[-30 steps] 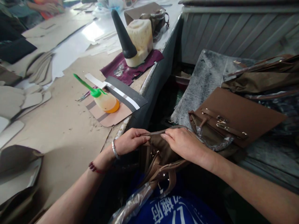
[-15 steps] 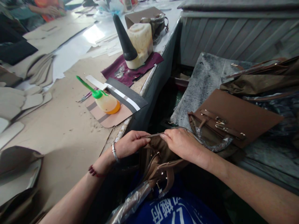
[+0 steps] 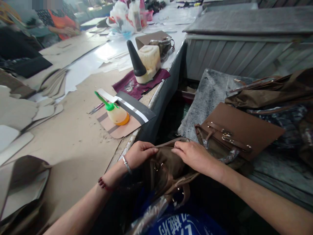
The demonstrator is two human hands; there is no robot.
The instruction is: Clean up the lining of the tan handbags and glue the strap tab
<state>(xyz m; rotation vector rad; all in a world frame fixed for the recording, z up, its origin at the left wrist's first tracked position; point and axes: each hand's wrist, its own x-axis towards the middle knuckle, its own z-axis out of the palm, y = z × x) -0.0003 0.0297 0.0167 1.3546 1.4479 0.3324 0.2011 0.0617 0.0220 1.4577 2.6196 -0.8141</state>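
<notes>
A brown handbag (image 3: 171,160) rests at my lap, its mouth spread so that the inside shows. My left hand (image 3: 140,153) pinches the far rim of the bag between thumb and fingers. Farther right along that same rim, my right hand (image 3: 189,153) is closed on the edge. The bag's handle (image 3: 153,212), wrapped in clear plastic, hangs toward me over a blue printed garment. Metal fittings glint on straps at the bag's near side; its lower part is hidden in shadow.
On the table (image 3: 85,130) stand a green-nozzled bottle (image 3: 118,116) and a black cone-topped container (image 3: 137,62). Another brown handbag (image 3: 220,140) lies on a grey surface at right. Flat cut pieces (image 3: 14,107) are piled at left. A person in orange (image 3: 63,24) works far back.
The view has tilted up slightly, showing more of the far table. The bag's mouth is wider between my hands, and both hands still hold its rim.
</notes>
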